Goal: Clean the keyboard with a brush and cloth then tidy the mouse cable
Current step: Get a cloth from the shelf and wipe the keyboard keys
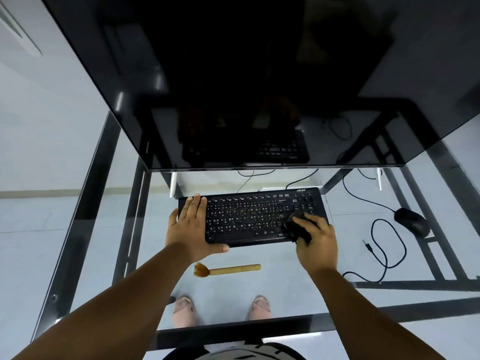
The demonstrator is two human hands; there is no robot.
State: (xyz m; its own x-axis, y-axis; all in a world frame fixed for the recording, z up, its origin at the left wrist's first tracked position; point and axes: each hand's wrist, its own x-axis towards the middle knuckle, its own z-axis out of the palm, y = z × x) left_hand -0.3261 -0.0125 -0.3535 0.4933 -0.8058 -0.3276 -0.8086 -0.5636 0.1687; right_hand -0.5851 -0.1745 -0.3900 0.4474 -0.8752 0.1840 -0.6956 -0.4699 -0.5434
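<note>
The desk (pixel 285 294) is glass, and the black keyboard (pixel 249 216) lies on it with its long axis left to right. The left hand (pixel 189 224), fingers spread flat, steadies the keyboard's left end. The right hand (pixel 315 239) grips a dark cloth (pixel 296 226) on the keyboard's right end. The mouse (pixel 411 221) and its looped cable (pixel 387 245) lie right of the keyboard, nearer the right hand. The brush (pixel 228 269) lies just in front of the keyboard, parallel to it, bristles pointing left.

Glass desk (pixel 259 294) (black-framed), pale floor (pixel 39 216)
</note>
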